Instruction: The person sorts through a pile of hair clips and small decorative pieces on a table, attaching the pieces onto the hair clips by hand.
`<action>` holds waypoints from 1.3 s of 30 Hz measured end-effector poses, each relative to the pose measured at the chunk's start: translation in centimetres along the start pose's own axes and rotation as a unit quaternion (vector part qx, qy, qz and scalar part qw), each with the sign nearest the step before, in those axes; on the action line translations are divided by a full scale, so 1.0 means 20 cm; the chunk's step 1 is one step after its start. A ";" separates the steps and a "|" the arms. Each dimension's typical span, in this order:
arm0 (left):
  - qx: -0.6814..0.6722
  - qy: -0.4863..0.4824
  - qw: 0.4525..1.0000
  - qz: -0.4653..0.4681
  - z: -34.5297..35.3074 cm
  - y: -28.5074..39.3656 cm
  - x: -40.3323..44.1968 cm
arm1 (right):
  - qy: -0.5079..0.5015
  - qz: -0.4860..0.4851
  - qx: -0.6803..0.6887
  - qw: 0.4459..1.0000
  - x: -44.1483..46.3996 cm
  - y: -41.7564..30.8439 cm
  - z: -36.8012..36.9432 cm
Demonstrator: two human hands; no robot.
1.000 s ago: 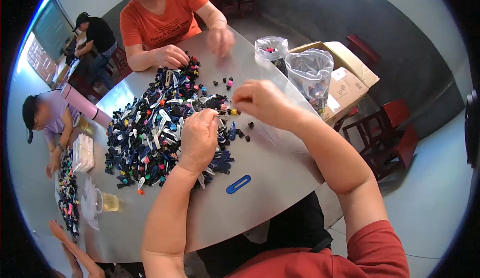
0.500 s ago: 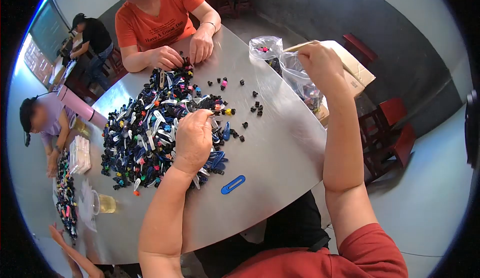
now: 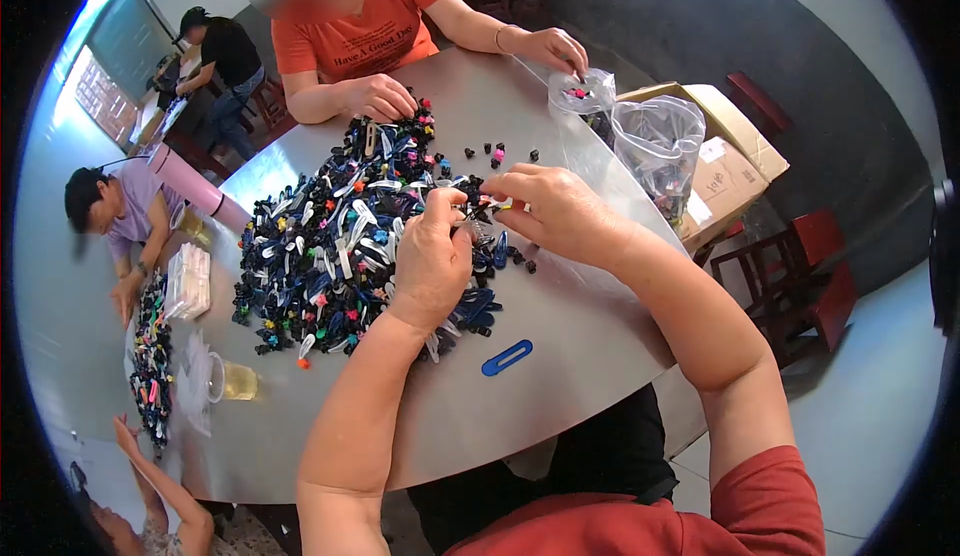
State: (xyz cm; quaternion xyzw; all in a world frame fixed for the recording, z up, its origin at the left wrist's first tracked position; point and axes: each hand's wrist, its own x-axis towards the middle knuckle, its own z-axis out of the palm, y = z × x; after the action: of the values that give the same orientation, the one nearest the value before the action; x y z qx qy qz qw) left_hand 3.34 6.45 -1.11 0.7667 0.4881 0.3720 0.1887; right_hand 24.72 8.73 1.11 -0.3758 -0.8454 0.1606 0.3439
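A large heap of mixed hair clips [image 3: 345, 246] covers the middle of the metal table, with snap clips and small claw clips in many colours. My left hand [image 3: 435, 266] is over the heap's right side, thumb and finger pinched together; whatever is in the pinch is too small to make out. Facing it, my right hand [image 3: 565, 218] reaches in with fingers stretched and slightly apart, close to the left fingertips and some small dark clips. Nearer to me, a blue snap clip [image 3: 507, 358] lies alone on the table.
Small black claw clips [image 3: 487, 148] lie scattered beyond my right hand. Clear plastic bags [image 3: 660, 146] with clips hang by a cardboard box [image 3: 725, 181] at the right edge. Opposite, a person in orange [image 3: 365, 31] works. A cup [image 3: 235, 380] and white packs [image 3: 188, 281] stand left.
My right hand has come from above the bags to the heap beside my left hand. One hand of the person opposite has moved from the heap to a bag. The view has shifted slightly.
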 end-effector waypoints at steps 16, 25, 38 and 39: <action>-0.059 0.029 0.996 0.059 0.02 0.01 0.00 | 0.020 0.059 0.103 0.993 0.00 -0.04 0.10; -0.103 0.010 0.994 0.022 0.01 0.02 -0.01 | 0.083 0.005 -0.001 0.997 0.02 -0.01 0.02; 0.021 -0.003 0.997 0.077 0.02 0.03 0.00 | 0.031 0.391 -0.372 0.841 -0.10 0.16 -0.69; 0.020 -0.007 0.997 0.075 0.01 0.03 0.00 | 0.031 0.391 -0.373 0.841 -0.11 0.16 -0.69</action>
State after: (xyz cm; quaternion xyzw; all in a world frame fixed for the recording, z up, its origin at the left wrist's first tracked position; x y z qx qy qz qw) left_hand 3.93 6.14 -0.87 0.8075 0.4353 0.3693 0.1482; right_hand 37.09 9.40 8.20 -0.7801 -0.6128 -0.0572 0.1124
